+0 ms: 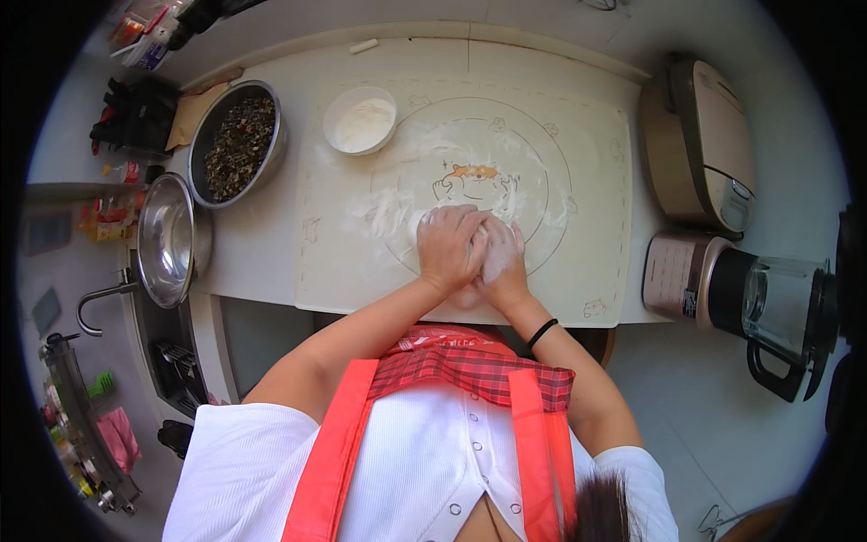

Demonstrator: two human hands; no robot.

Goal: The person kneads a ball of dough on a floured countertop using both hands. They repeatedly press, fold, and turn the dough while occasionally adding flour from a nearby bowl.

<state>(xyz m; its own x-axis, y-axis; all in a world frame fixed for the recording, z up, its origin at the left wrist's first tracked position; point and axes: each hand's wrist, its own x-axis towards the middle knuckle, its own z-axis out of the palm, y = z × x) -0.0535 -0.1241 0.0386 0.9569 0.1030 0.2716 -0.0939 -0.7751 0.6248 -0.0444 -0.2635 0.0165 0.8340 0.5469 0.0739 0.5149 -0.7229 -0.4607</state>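
Observation:
A pale lump of dough [467, 297] lies near the front of a cream kneading mat [596, 257], mostly hidden under both hands. My left hand [450, 245] presses on it from the left, fingers pointing away from me. Beside it, and touching it, my right hand [502, 261] bears on the dough from the right, its back dusted with flour. Loose flour is smeared over the mat's printed circles and cartoon animal. A white bowl of flour [362, 120] sits at the mat's back left.
Left of the mat stand a metal bowl of dark chopped filling [240, 149] and a second steel bowl [166, 240] beside the sink tap [105, 298]. A rice cooker [704, 146] and a blender [738, 291] stand on the right. The counter's front edge is close to my body.

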